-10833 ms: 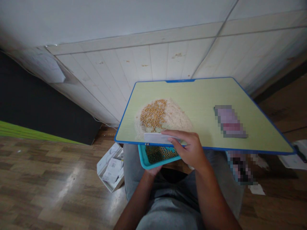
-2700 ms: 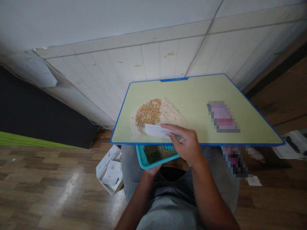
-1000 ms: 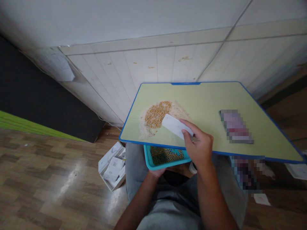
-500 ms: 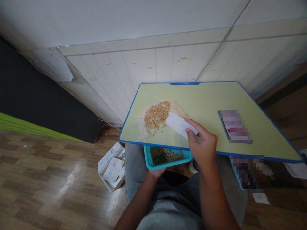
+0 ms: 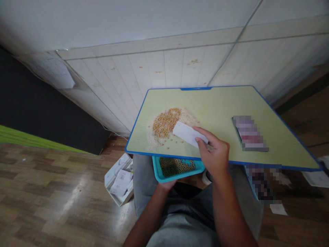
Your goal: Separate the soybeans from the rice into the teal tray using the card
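A pile of yellow beans lies in the middle of a ring of white rice on a green, blue-edged table. My right hand pinches a white card, its far edge set on the table just right of the beans. A few stray beans lie in front of the card. Below the table's near edge my left hand holds up a teal tray filled with green and yellow beans. Most of that hand is hidden under the tray.
A blurred flat object lies on the right side of the table. An open white box with papers sits on the wooden floor at my left. White wall panels stand behind the table. Papers lie on the floor at the right.
The card has left the table's near edge and gone up and right, now tilted against the right flank of the pile. A few beans lie scattered in front. The tray stays under the edge.
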The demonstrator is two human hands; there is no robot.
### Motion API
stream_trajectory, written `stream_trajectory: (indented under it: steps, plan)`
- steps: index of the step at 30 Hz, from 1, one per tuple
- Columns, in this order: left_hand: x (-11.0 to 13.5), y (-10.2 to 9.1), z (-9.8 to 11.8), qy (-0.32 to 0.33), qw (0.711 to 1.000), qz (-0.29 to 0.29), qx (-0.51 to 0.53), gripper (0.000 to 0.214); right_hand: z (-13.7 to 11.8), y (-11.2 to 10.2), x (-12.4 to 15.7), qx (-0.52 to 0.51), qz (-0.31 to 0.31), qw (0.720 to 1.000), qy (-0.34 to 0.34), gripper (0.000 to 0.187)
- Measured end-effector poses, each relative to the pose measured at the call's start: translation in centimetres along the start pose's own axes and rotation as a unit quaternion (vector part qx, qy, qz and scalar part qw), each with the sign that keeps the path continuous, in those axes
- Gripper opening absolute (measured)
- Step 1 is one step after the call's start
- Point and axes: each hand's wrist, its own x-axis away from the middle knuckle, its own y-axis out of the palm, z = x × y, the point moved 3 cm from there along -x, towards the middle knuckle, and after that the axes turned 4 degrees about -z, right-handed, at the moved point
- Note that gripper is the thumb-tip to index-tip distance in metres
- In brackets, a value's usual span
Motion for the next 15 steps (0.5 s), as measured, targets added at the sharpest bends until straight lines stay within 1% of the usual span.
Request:
stream_trajectory:
  steps: [2, 7, 11, 15]
  plan:
    - [0.0, 0.1, 0.1, 0.009, 1.0, 0.006, 0.009, 0.05, -0.1, 0.1, -0.1, -0.008, -0.012, 1.0, 0.002, 0.034]
    - [0.5, 1.3, 0.5, 0.005, 1.0, 0.013, 0.022, 0.061, -0.1, 0.5, -0.1, -0.038, -0.045, 0.998, 0.001, 0.033]
    - [0.7, 2.2, 0.8, 0.001, 1.0, 0.007, 0.031, 0.063, -0.2, 0.6, 0.0, -0.064, -0.07, 0.996, -0.009, 0.032]
    - [0.7, 2.3, 0.8, -0.002, 0.999, 0.006, 0.04, 0.061, -0.4, 0.6, 0.1, -0.087, -0.098, 0.991, -0.015, 0.033]
